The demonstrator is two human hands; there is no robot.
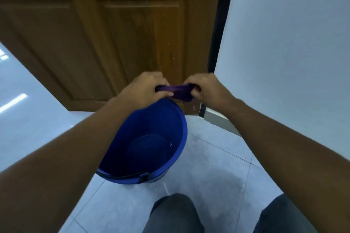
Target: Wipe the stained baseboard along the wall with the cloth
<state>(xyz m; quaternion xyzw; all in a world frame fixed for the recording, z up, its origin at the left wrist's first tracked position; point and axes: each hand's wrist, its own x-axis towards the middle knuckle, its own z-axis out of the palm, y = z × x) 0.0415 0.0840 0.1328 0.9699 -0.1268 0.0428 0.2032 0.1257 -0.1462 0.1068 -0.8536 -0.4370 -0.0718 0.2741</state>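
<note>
Above the blue bucket (151, 138), the left hand (145, 89) and right hand (206, 89) each grip 1 end of the soft, probably wet purple cloth (179, 91), light and easily bunched for wiping.

At the centre of the frame we hold the cloth (177, 91) between our left hand (145, 89) and right hand (208, 89) above the far rim of the bucket (166, 119), which stands on the floor (217, 168) before the door (113, 34), with the wall (284, 43) and baseboard (217, 119) at right.

both arms reach forward; left hand (144, 89) and right hand (207, 89) clenched, fingers curled, knuckles up.
</note>
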